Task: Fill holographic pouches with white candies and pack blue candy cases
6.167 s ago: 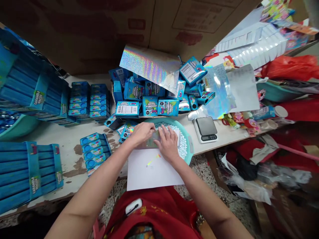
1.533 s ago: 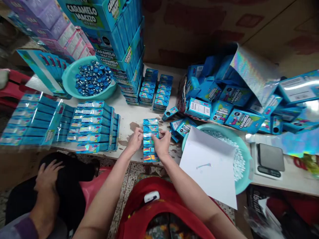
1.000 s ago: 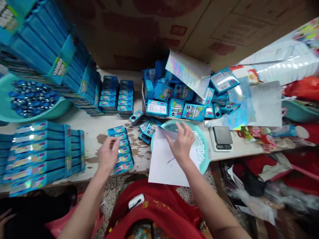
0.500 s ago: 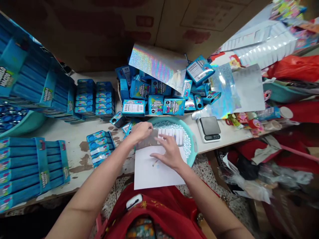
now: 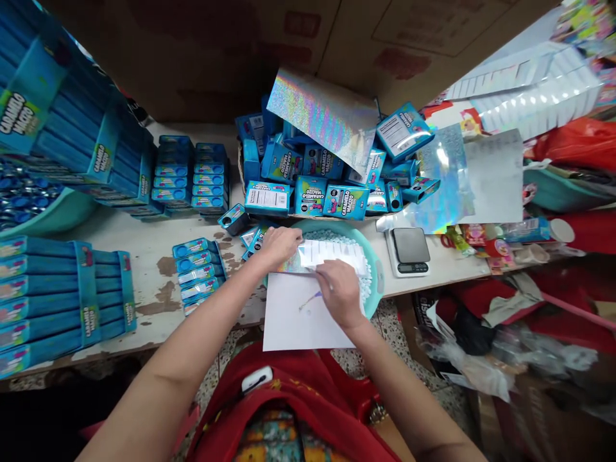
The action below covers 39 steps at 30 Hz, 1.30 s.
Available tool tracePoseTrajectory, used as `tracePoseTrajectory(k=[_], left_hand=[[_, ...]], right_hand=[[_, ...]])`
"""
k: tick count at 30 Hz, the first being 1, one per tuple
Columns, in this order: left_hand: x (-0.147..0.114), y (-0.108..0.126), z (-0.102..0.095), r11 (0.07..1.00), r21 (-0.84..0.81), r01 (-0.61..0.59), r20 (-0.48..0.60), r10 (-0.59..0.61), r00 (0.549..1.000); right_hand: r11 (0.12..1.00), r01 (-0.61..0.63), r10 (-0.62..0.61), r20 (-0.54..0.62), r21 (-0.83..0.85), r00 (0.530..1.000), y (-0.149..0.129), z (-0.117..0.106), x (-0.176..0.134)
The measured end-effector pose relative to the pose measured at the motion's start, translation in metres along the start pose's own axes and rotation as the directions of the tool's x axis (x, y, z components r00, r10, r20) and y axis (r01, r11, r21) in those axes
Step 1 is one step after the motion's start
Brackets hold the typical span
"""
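A shiny silver sheet of white labels [image 5: 338, 252] lies across a turquoise basin [image 5: 376, 258] of small white pieces. My left hand [image 5: 282, 247] is closed on the label sheet's left end. At the sheet's lower edge, my right hand [image 5: 341, 292] has its fingers curled together in a pinch; what they hold, if anything, is hidden. Below the label sheet hangs a plain white sheet of paper [image 5: 293, 317], covering the basin's near side. Blue boxes [image 5: 253, 239] lie beside my left hand, partly hidden by it.
Behind the basin, a tray is heaped with blue candy boxes [image 5: 310, 196] under a holographic sheet [image 5: 322, 115]. A digital scale [image 5: 409, 251] sits to the right. Stacked blue boxes [image 5: 52, 289] line the left side of the table [image 5: 149, 276]. A large cardboard box [image 5: 231, 58] stands at the back.
My right hand's spread fingers have drawn together at the label sheet's lower edge. The label sheet has tilted and now catches the light. The whole view has shifted slightly.
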<state>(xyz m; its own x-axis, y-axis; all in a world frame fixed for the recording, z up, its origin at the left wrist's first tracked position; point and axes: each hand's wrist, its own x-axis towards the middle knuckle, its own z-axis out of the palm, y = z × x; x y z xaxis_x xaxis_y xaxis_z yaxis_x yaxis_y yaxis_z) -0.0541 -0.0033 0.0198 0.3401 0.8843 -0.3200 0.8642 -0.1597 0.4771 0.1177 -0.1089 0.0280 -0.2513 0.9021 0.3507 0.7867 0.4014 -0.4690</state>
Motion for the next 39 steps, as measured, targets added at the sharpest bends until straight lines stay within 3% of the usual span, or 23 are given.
tracePoseTrajectory(k=[3, 5, 7, 9, 11, 14, 19, 24, 28, 30, 34, 37, 39], left_hand=[[-0.010, 0.003, -0.002, 0.998, -0.032, -0.050, -0.151, 0.045, 0.987], [-0.028, 0.007, -0.010, 0.968, -0.225, -0.114, -0.281, 0.048, 0.959], [-0.055, 0.008, -0.019, 0.835, -0.496, -0.239, -0.308, 0.088, 0.947], [-0.087, 0.006, -0.024, 0.669, -0.692, -0.272, -0.238, 0.145, 0.960], [-0.120, -0.006, -0.024, 0.580, -0.793, -0.184, -0.153, 0.102, 0.983], [-0.162, -0.043, -0.017, 0.556, -0.830, -0.040, -0.128, -0.121, 0.984], [-0.210, -0.133, -0.015, 0.670, -0.729, 0.140, -0.219, -0.421, 0.880], [-0.209, -0.199, -0.015, 0.782, -0.596, 0.184, -0.318, -0.441, 0.839], [-0.190, -0.222, 0.005, 0.757, -0.626, 0.188, -0.330, -0.475, 0.816], [-0.180, -0.224, 0.020, 0.724, -0.655, 0.214, -0.332, -0.531, 0.779], [-0.174, -0.219, 0.045, 0.676, -0.644, 0.357, -0.282, -0.644, 0.711], [-0.183, -0.217, 0.042, 0.663, -0.570, 0.485, -0.205, -0.686, 0.698], [-0.191, -0.213, 0.029, 0.694, -0.508, 0.510, -0.258, -0.687, 0.679]], right_hand=[[0.978, -0.135, 0.151, -0.087, 0.161, 0.985, -0.019, -0.036, 0.017], [0.936, -0.237, 0.263, -0.067, 0.261, 0.963, -0.033, -0.050, 0.026], [0.880, -0.306, 0.327, 0.002, 0.364, 0.945, -0.047, -0.054, 0.030], [0.811, -0.353, 0.361, 0.076, 0.467, 0.930, -0.061, -0.046, 0.030], [0.734, -0.399, 0.373, 0.165, 0.550, 0.913, -0.078, -0.028, 0.030], [0.664, -0.461, 0.376, 0.269, 0.589, 0.887, -0.106, 0.019, 0.029], [0.693, -0.465, 0.354, 0.302, 0.551, 0.885, -0.157, 0.124, 0.037], [0.810, -0.411, 0.360, 0.198, 0.419, 0.912, -0.186, 0.197, 0.053], [0.789, -0.468, 0.440, 0.166, 0.399, 0.883, -0.183, 0.225, 0.057], [0.761, -0.514, 0.494, 0.159, 0.396, 0.855, -0.180, 0.233, 0.056], [0.827, -0.456, 0.418, 0.183, 0.328, 0.890, -0.186, 0.226, 0.055], [0.889, -0.311, 0.280, 0.139, 0.337, 0.950, -0.188, 0.184, 0.058], [0.942, -0.158, 0.168, -0.009, 0.295, 0.986, -0.173, 0.143, 0.059]])
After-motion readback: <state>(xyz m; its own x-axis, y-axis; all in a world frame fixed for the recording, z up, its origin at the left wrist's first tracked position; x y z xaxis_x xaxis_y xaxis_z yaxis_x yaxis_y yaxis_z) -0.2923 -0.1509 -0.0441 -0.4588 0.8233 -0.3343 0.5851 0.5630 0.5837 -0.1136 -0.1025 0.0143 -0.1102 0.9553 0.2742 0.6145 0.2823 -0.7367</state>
